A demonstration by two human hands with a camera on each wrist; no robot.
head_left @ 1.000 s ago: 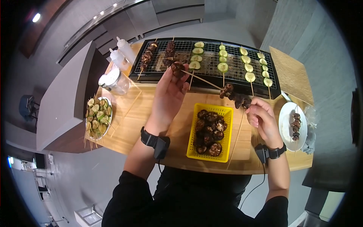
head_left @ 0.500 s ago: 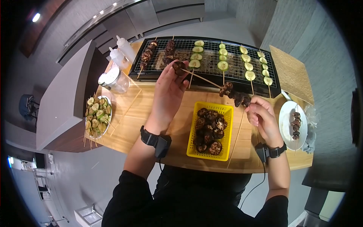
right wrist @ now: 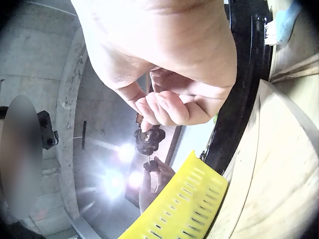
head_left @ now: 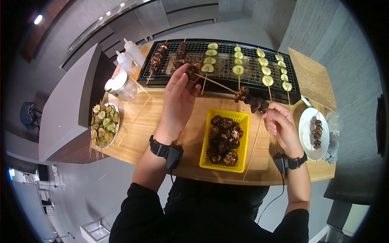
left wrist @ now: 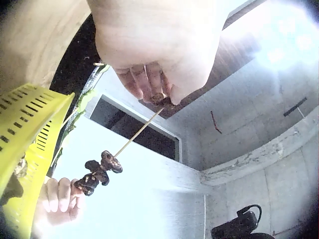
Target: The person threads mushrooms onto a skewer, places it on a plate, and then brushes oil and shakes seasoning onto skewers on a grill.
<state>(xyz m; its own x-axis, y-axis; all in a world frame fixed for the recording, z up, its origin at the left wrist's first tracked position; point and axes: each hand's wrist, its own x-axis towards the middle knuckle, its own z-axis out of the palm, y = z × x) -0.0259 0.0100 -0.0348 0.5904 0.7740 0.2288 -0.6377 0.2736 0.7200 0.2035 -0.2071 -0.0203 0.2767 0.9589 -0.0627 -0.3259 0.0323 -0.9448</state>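
Note:
My left hand pinches a dark brown mushroom at the far end of a bamboo skewer, in front of the grill. Along the skewer, a bare stretch separates that mushroom from a cluster of several mushrooms. My right hand grips the skewer's other end, its fingertips right at the last mushroom of the cluster. Below the skewer, a yellow basket holds more dark mushrooms. In the left wrist view the skewer slants between both hands.
A black grill spans the back, bearing mushroom skewers and cucumber-like slices on skewers. At left are a jar, squeeze bottles and a plate of skewered slices. At right, a white plate bears a mushroom skewer. Loose skewers lie nearby.
My left hand's thumb and fingers have shifted slightly about the mushroom at the skewer's end. My right hand and the mushroom cluster stay almost in place.

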